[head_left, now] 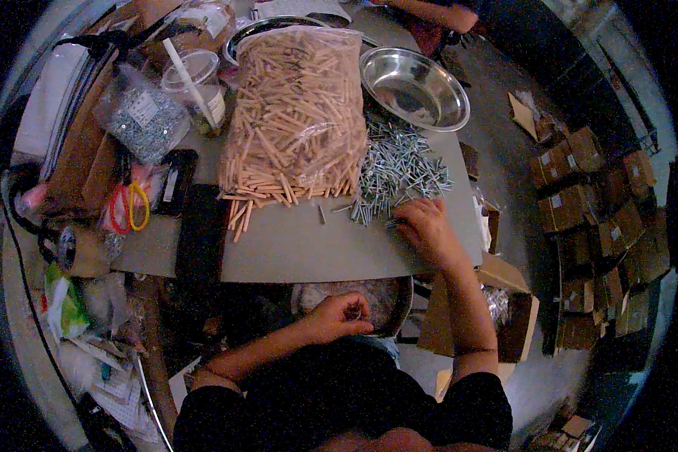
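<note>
Right hand point(426, 227) apparently touches the heap of slim metal pieces point(399, 169).

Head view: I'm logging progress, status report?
Right hand at silvery metal fastener pile, near side. Left hand curled, contents unclear. Clear plastic bag of tan wooden dowels left of pile.

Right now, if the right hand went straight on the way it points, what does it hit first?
The near edge of the pile of silver metal fasteners. The right hand is right at that edge; its fingertips may already touch, depth is unclear.
</note>
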The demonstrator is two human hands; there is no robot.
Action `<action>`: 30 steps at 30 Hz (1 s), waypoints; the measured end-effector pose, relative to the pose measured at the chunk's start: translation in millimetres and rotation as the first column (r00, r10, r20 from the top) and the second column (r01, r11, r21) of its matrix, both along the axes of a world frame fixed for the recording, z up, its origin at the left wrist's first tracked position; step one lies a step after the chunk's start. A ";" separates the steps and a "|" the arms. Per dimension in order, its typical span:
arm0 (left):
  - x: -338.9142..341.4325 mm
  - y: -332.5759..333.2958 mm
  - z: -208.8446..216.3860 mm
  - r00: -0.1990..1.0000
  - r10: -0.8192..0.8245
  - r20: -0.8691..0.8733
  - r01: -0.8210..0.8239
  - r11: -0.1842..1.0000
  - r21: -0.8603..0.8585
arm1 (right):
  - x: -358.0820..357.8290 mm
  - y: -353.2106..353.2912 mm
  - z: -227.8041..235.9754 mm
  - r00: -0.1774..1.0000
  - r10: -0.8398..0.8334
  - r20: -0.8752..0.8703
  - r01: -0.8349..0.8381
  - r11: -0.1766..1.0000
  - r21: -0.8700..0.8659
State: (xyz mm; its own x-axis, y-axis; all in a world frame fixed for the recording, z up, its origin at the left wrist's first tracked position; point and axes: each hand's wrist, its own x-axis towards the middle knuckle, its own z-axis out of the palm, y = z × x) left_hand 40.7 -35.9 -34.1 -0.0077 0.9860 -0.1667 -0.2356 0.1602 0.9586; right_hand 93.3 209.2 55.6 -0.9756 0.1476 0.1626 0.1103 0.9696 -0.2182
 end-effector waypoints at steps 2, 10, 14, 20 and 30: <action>0.5 0.1 -0.8 1.000 0.000 0.012 0.001 1.000 -0.013 | -1.3 -2.0 -1.7 0.999 -0.032 0.001 0.032 0.999 -0.018; 9.6 9.7 -16.1 0.988 0.040 0.150 -0.040 0.999 -0.001 | 4.6 -12.0 6.3 0.985 0.118 0.123 -0.124 0.992 0.039; 8.5 11.8 -16.7 0.992 0.090 0.089 -0.092 0.995 0.023 | 7.4 -26.2 5.6 0.988 0.137 0.072 -0.133 0.989 -0.060; 6.8 21.6 -12.6 0.987 0.039 0.154 -0.022 0.993 -0.114 | 1.3 -22.3 10.2 0.981 0.128 0.147 -0.069 0.933 -0.353; 6.5 33.5 2.6 0.833 0.030 0.552 -0.006 0.999 -0.046 | 27.9 -63.6 19.2 0.892 0.354 0.282 -0.214 0.879 -0.426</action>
State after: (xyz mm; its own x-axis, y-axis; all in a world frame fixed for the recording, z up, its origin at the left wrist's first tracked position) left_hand 47.2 -2.3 -31.5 0.0801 0.9788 -0.1884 -0.7274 0.1866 0.6604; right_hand 121.2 145.7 74.8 -0.9665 -0.1637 -0.1978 -0.0226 0.8216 -0.5696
